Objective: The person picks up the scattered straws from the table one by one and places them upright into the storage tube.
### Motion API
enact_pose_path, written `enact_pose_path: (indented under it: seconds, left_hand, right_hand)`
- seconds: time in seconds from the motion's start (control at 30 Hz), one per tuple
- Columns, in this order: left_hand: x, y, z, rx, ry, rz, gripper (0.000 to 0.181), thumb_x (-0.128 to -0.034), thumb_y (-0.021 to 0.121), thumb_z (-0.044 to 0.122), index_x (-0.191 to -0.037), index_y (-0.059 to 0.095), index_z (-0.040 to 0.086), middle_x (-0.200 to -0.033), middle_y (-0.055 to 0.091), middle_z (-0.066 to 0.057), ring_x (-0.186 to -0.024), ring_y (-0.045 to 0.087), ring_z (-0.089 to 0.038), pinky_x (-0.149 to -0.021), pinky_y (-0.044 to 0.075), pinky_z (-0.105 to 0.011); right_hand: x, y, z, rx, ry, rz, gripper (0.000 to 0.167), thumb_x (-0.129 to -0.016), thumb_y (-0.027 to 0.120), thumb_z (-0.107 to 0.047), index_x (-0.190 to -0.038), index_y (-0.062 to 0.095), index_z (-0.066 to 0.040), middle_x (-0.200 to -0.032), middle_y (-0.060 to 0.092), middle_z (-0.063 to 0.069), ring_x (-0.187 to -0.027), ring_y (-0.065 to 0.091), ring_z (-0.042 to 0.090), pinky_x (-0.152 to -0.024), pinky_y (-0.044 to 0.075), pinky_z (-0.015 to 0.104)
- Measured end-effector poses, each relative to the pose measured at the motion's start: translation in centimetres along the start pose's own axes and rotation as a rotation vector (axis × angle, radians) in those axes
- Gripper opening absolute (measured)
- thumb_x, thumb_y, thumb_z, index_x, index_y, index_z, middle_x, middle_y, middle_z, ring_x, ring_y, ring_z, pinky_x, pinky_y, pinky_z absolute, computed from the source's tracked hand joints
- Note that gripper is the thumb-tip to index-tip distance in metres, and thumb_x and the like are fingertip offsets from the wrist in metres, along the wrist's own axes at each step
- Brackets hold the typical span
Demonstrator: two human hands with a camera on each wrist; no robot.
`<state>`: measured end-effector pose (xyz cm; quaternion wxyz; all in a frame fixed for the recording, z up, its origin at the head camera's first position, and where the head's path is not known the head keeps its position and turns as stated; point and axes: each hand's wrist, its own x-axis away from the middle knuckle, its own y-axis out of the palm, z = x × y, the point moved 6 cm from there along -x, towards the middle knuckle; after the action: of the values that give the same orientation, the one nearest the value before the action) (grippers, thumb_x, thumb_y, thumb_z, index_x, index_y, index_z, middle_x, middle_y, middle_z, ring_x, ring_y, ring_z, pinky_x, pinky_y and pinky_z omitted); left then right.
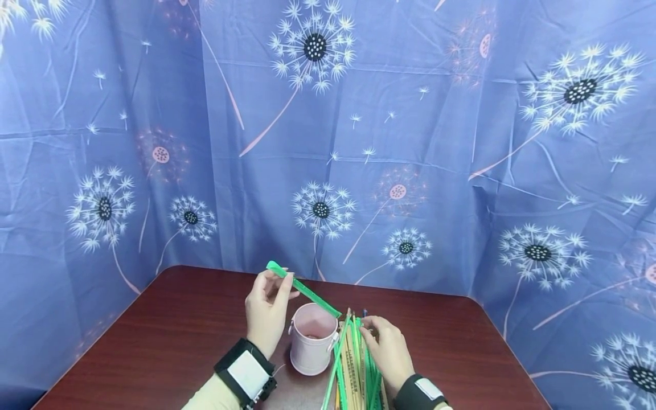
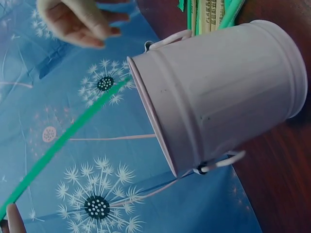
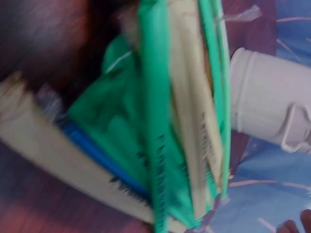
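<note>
Straw (image 1: 310, 292) is pinched near one end by the left hand (image 1: 267, 307), its other end near the bucket (image 1: 310, 360) between both hands; the right hand (image 1: 389, 350), seemingly grasping nothing, curls loosely beside the bundle (image 1: 352, 364). A slackened pinch could drop the straw.

Both arms (image 1: 211, 394) reach forward. The left hand (image 1: 269, 307) is held higher, thumb and fingers pinching. The right hand (image 1: 390, 348) is lower, fingers a little bent and loose

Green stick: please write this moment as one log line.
left grip: holds tilted green stick | pink bucket: upright | right grip: near stick bundle
</note>
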<state>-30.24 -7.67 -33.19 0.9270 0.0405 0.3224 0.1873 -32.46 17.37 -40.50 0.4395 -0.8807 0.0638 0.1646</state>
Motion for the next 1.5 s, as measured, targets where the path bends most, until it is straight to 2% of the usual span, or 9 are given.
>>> enact_pose_path:
  seconds: [0.23,0.43,0.67,0.87,0.97,1.07,1.2,1.33,1.5]
  left_hand:
    - [-0.1,-0.7,-0.1,-0.028,0.005,0.032,0.019,-0.0958,0.065,0.008,-0.108,0.059,-0.005,-0.105,0.071,-0.02,-0.088,0.068,-0.002,-0.073,0.062,-0.025]
    - [-0.1,-1.2,-0.4,-0.025,0.012,0.059,0.021,-0.0963,0.064,0.007,-0.109,0.057,-0.008,-0.104,0.07,-0.023,-0.085,0.066,0.001,-0.073,0.062,-0.024]
    - [-0.5,-1.6,-0.2,-0.05,0.023,0.066,0.02,-0.0965,0.064,0.008,-0.111,0.058,-0.006,-0.104,0.071,-0.021,-0.086,0.066,0.004,-0.074,0.059,-0.015]
    - [-0.4,-1.5,-0.8,-0.071,0.016,0.038,0.018,-0.0949,0.067,0.01,-0.109,0.063,-0.001,-0.103,0.072,-0.015,-0.083,0.068,-0.002,-0.074,0.062,-0.023]
    - [-0.2,-1.5,-1.0,-0.103,0.03,0.028,0.017,-0.0931,0.069,0.01,-0.108,0.066,0.002,-0.102,0.071,-0.012,-0.081,0.067,-0.002,-0.071,0.062,-0.022]
    - [0.0,-1.5,-1.2,-0.135,0.048,0.02,0.016,-0.0922,0.07,0.01,-0.107,0.068,0.004,-0.101,0.071,-0.01,-0.08,0.066,-0.001,-0.069,0.061,-0.02]
    - [0.1,-1.5,-1.4,-0.155,0.061,0.016,0.016,-0.0914,0.071,0.009,-0.107,0.07,0.005,-0.098,0.073,-0.01,-0.08,0.066,0.0,-0.066,0.06,-0.018]
    - [0.2,-1.4,-1.7,-0.181,0.039,0.002,0.017,-0.0912,0.071,0.011,-0.107,0.071,0.006,-0.099,0.075,-0.009,-0.081,0.066,-0.001,-0.067,0.06,-0.017]
    - [0.6,-1.4,-2.3,-0.228,-0.016,-0.014,0.017,-0.0909,0.072,0.012,-0.107,0.071,0.008,-0.1,0.075,-0.007,-0.083,0.066,-0.001,-0.069,0.059,-0.015]
  right_hand:
    - [0.0,0.2,3.3,0.07,0.114,-0.072,0.012,-0.09,0.07,-0.014,-0.1,0.071,-0.008,-0.091,0.072,0.004,-0.079,0.067,0.018,-0.064,0.055,0.035]
    - [0.8,0.5,5.9,0.151,0.125,-0.107,0.014,-0.085,0.072,-0.012,-0.098,0.07,-0.005,-0.084,0.069,0.005,-0.074,0.065,0.019,-0.063,0.054,0.038]
    - [2.3,1.9,7.6,0.232,0.14,-0.182,0.022,-0.081,0.079,-0.016,-0.093,0.066,-0.003,-0.085,0.067,0.01,-0.08,0.066,0.029,-0.068,0.056,0.044]
    - [2.8,2.5,7.7,0.214,0.156,-0.198,0.018,-0.082,0.076,-0.015,-0.09,0.065,-0.003,-0.085,0.069,0.011,-0.08,0.067,0.029,-0.068,0.056,0.045]
    - [2.8,2.8,7.8,0.201,0.189,-0.233,0.016,-0.084,0.074,-0.012,-0.092,0.066,-0.001,-0.085,0.07,0.012,-0.078,0.067,0.027,-0.067,0.057,0.043]
    - [2.9,3.3,8.0,0.144,0.262,-0.275,0.016,-0.088,0.068,-0.008,-0.097,0.064,0.004,-0.08,0.066,0.012,-0.067,0.067,0.023,-0.057,0.058,0.039]
    - [3.2,3.7,8.2,0.07,0.335,-0.294,0.014,-0.091,0.061,-0.005,-0.097,0.062,0.008,-0.069,0.058,0.009,-0.05,0.061,0.015,-0.041,0.054,0.026]
    - [3.3,3.8,8.2,0.067,0.323,-0.285,0.011,-0.092,0.06,-0.005,-0.088,0.062,0.005,-0.065,0.056,0.008,-0.047,0.059,0.013,-0.039,0.053,0.025]
    - [3.4,3.8,8.3,0.069,0.312,-0.305,0.008,-0.09,0.061,-0.005,-0.088,0.061,0.003,-0.066,0.058,0.009,-0.044,0.058,0.014,-0.04,0.053,0.028]
